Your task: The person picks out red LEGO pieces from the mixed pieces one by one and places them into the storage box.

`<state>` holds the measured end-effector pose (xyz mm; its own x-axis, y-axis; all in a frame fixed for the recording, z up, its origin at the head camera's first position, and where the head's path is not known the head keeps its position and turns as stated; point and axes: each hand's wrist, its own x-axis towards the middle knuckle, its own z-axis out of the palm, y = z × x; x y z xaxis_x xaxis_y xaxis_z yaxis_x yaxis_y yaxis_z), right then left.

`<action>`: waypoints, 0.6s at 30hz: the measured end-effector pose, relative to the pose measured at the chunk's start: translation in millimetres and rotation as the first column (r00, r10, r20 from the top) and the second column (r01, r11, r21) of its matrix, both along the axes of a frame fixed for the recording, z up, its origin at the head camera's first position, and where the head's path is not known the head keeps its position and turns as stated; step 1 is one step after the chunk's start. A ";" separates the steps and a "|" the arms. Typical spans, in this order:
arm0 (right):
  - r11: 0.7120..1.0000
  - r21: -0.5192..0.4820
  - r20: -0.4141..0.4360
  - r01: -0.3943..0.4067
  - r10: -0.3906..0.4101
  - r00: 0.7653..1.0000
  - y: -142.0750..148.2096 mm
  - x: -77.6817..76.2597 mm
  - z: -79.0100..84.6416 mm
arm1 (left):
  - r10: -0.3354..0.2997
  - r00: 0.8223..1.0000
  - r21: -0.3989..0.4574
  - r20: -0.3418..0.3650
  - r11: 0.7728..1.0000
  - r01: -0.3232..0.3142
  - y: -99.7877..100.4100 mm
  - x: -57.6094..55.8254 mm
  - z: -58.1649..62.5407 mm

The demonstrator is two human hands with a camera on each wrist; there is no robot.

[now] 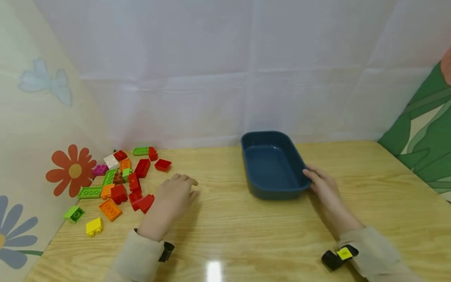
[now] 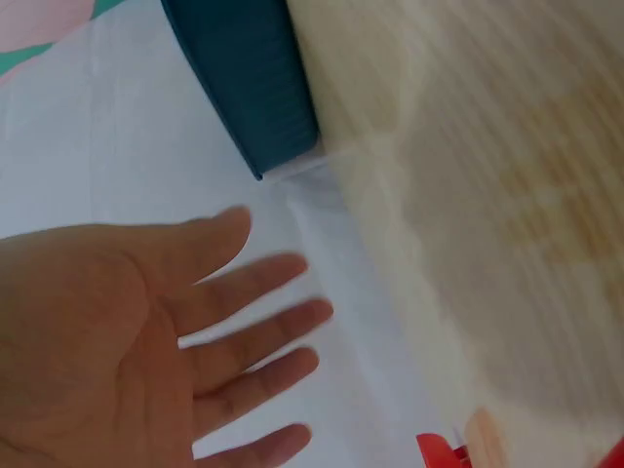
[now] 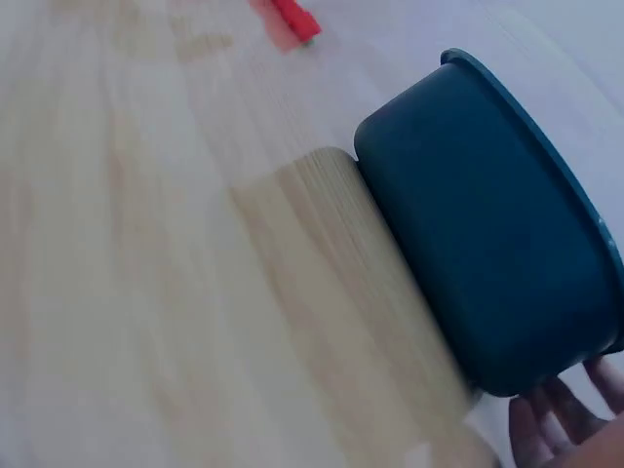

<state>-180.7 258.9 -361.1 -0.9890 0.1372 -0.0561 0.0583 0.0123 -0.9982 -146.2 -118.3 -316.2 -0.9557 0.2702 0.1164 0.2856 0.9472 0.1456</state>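
Note:
A dark blue plastic tub (image 1: 273,194) sits on the table right of the middle, its inside bare. At its near right corner my right hand (image 1: 325,192) grips the rim; in the right wrist view the fingers (image 3: 561,414) curl against the tub's outer wall (image 3: 487,234). My left hand (image 1: 176,197) is held over the table between the tub and a pile of toy building bricks, touching neither. Its fingers (image 2: 263,336) are spread and hold nothing in the left wrist view. Closest to this hand lie red bricks (image 1: 135,199) and a separate red brick (image 1: 163,165).
On the left of the table are several more bricks, among them orange (image 1: 110,209), yellow (image 1: 94,226), green (image 1: 90,192), white (image 1: 111,161) and magenta (image 1: 100,170). A white cloth (image 1: 197,78) hangs behind the table (image 1: 225,223), and flower-printed panels (image 1: 31,129) stand at the sides.

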 end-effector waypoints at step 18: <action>0.936 -0.342 -0.156 -0.083 0.031 0.987 -6.3 2.3 -12.6 | 0.061 0.935 0.037 0.349 0.996 -0.078 -51.1 18.2 37.9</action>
